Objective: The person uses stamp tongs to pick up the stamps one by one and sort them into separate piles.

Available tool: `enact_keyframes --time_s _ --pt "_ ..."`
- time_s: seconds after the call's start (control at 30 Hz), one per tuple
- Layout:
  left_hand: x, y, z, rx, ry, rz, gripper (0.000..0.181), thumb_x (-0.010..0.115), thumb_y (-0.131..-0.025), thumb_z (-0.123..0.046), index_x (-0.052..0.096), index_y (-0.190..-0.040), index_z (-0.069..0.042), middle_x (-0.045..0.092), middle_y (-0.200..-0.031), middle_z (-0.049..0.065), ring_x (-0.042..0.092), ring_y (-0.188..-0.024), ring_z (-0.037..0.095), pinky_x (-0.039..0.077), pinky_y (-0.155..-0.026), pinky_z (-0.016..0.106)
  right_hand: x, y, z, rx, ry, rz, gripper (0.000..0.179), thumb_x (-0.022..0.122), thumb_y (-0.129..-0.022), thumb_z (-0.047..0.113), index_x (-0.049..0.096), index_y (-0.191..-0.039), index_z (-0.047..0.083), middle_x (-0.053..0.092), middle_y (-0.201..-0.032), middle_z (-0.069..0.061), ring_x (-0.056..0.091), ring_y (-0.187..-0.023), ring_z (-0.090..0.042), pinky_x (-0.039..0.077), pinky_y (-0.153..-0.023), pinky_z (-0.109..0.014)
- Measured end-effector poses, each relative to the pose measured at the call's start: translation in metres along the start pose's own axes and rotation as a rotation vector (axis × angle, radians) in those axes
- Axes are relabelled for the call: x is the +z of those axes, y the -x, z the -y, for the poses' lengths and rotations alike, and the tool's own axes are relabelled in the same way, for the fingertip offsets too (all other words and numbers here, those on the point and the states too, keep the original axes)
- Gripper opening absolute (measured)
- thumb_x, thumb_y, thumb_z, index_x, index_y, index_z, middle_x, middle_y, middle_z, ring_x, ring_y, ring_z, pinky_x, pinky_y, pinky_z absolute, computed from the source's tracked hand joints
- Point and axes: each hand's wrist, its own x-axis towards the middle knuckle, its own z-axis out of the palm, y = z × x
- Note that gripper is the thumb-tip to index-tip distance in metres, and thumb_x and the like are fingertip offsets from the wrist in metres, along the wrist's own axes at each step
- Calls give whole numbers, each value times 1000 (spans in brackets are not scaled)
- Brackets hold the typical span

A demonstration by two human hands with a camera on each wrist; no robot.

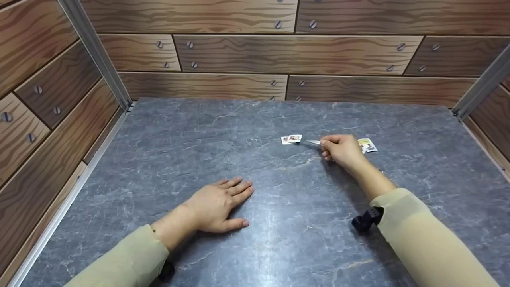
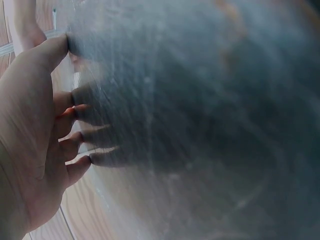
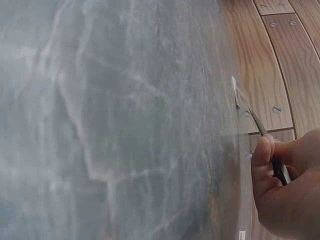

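My right hand pinches slim metal tweezers between thumb and fingers, tips pointing left. At those tips is a small white picture card with a reddish print, overlapping another small card on its left. The right wrist view shows the tweezers slanting to a pale card edge close to the tabletop. Behind my right wrist lie small cards with a yellow picture, partly covered by the hand. My left hand rests palm down on the table, fingers straight, holding nothing.
The grey marbled tabletop spreads under both hands. Wood-print panels rise at the back and sides, with metal posts at the corners. A black wrist camera sticks out at the right cuff.
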Motion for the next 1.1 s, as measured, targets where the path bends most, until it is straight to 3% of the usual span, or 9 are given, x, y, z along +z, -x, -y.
enact_keyframes --time_s 0.6,1.1 --pt "-1 0 -1 -8 1 17 85 41 -107 -67 32 -167 -7 30 -172 12 31 -157 35 34 -124 51 -17 10 2 7 95 -27 34 62 -108 13 68 -131 -12 70 -85 -4 65 -62 -2 60 -61 -22" --pt "2 -1 -1 -1 -6 4 86 42 -107 -67 33 -166 -5 31 -171 13 32 -156 36 34 -125 51 -31 33 6 -95 85 -23 36 65 -108 14 67 -132 -13 74 -94 -12 69 -67 -4 62 -65 -24"
